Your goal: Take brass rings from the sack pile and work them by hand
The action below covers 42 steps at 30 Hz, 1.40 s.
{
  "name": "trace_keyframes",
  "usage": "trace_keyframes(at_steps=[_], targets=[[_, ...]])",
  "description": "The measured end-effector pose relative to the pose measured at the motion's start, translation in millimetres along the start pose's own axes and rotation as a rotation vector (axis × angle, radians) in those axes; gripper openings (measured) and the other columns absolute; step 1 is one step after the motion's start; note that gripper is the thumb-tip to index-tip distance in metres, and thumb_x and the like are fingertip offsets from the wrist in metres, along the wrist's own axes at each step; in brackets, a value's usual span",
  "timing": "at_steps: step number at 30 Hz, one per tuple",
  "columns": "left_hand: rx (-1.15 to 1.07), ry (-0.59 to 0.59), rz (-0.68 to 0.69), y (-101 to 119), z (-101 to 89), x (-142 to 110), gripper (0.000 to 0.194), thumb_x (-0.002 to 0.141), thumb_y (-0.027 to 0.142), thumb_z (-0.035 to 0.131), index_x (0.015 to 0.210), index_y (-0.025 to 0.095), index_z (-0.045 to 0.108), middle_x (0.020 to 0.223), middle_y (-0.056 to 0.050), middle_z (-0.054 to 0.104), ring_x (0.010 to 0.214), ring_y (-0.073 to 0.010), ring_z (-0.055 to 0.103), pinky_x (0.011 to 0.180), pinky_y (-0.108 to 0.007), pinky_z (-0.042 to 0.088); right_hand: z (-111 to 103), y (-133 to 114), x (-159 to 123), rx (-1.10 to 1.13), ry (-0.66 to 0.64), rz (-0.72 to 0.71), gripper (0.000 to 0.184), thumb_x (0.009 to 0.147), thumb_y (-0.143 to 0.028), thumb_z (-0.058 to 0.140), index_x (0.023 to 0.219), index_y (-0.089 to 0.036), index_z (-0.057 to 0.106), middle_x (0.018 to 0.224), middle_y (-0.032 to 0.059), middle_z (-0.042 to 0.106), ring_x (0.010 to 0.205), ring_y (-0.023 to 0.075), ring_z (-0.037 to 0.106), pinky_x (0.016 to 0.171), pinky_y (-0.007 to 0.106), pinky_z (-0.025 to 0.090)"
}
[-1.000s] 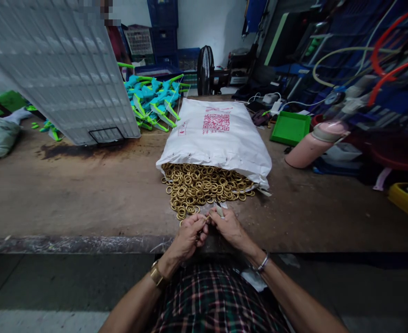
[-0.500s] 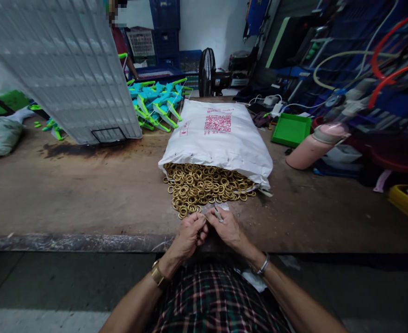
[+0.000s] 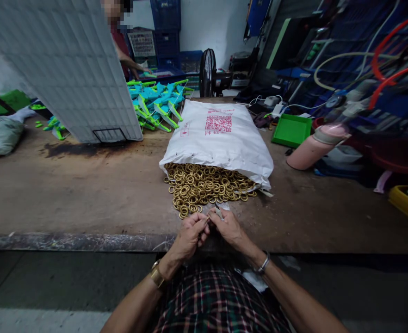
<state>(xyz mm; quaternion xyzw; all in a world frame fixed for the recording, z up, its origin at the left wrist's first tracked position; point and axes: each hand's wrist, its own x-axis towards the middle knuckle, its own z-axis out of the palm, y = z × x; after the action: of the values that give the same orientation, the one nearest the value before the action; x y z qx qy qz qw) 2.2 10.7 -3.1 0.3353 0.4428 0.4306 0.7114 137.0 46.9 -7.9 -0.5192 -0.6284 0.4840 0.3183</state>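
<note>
My left hand [image 3: 190, 235] and my right hand [image 3: 229, 228] meet at the near edge of the workbench, fingers pinched together. Between the fingertips sits a small piece, too small to name. A thin pale tool or strip [image 3: 219, 212] sticks up from my right hand's fingers. Just beyond the hands lies a heap of brass-coloured rings [image 3: 204, 185], spilling from the open mouth of a white sack [image 3: 219, 136] with red print.
A white grid panel [image 3: 61, 69] leans at the back left. Behind it lie blue-and-green plastic parts [image 3: 155, 104] and another person's arm [image 3: 134, 64]. A green tray [image 3: 292, 129], a pink bottle [image 3: 311, 148], a fan [image 3: 207, 71] and a yellow tub [image 3: 407, 201] stand to the right.
My hands stay pinched together at the bench edge with only small finger shifts. The person at the back has moved further into view and reaches over the blue-and-green parts.
</note>
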Motion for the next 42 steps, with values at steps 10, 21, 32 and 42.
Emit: trace_keyframes(at_steps=[10,21,32,42], targets=[[0.000,0.017,0.000,-1,-1.0,0,0.030,0.074,0.045,0.060,0.076,0.018,0.049,0.059,0.006,0.048,0.040,-0.0024,0.035,0.037,-0.015,0.021,-4,5,-2,-0.239,0.069,-0.072,0.021,0.082,-0.028,0.037,0.070,-0.019,0.053,0.062,0.0000,0.053,0.059,0.0131,0.047,0.058,0.024,0.034],[0.156,0.084,0.058,-2,-0.6,2,0.034,0.075,0.051,0.055,0.071,0.018,0.047,0.054,0.006,0.048,0.040,-0.0038,0.034,0.038,-0.017,0.024,0,18,-9,-0.652,-0.065,-0.243,0.018,0.067,-0.008,0.038,0.074,-0.019,0.051,0.069,0.0040,0.058,0.063,0.0155,0.050,0.060,0.025,0.031],[0.201,0.076,0.065,1,-1.6,-8,0.036,0.076,0.052,0.055,0.070,0.018,0.046,0.056,0.006,0.047,0.042,-0.0034,0.037,0.040,-0.016,0.027,-3,8,-5,-0.806,-0.185,-0.120,0.027,0.068,-0.008,0.038,0.088,-0.016,0.055,0.073,0.0066,0.063,0.064,0.0163,0.053,0.058,0.026,0.028],[-0.257,-0.030,-0.025,-1,-4.2,-15,0.033,0.074,0.046,0.061,0.078,0.015,0.052,0.076,-0.001,0.056,0.047,-0.0029,0.042,0.035,-0.014,0.021,4,5,35,-0.715,0.129,-0.277,0.033,0.079,-0.012,0.038,0.108,-0.015,0.051,0.084,0.0080,0.065,0.070,0.0165,0.057,0.062,0.025,0.036]])
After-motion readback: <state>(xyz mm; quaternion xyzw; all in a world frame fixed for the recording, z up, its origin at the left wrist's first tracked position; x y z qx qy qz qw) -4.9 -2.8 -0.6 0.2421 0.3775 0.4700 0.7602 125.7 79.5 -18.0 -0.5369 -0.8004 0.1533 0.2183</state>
